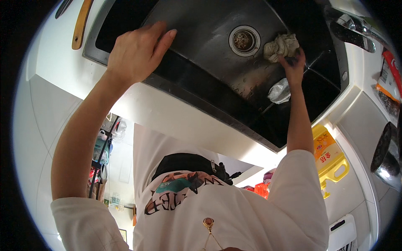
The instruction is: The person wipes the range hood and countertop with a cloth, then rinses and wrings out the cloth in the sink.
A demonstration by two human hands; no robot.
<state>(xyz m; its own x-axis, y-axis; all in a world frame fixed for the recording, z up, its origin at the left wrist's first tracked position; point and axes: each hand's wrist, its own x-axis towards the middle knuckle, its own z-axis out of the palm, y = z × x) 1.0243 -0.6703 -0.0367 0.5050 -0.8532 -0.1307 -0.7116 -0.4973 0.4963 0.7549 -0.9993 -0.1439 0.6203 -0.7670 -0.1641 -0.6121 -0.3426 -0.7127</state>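
A dark metal sink (207,56) lies before me, its round drain strainer (245,40) holding some pale scraps. My right hand (294,64) is down in the basin, right of the drain, with its thumb and fingers on a crumpled, greyish-beige cloth (281,47). Close to that wrist, a silvery scrubbing pad (279,91) lies against the sink. Over the near left rim is my left hand (138,51), palm down, thumb apart, nothing seen in it. Whether its palm presses on the rim is hidden.
A chrome faucet (355,28) stands at the right rim. Beyond it are a red packet (391,69) and a metal pot (389,157). A yellow detergent jug (329,153) is beside my right arm. A wooden handle (81,25) lies on the white counter (56,53).
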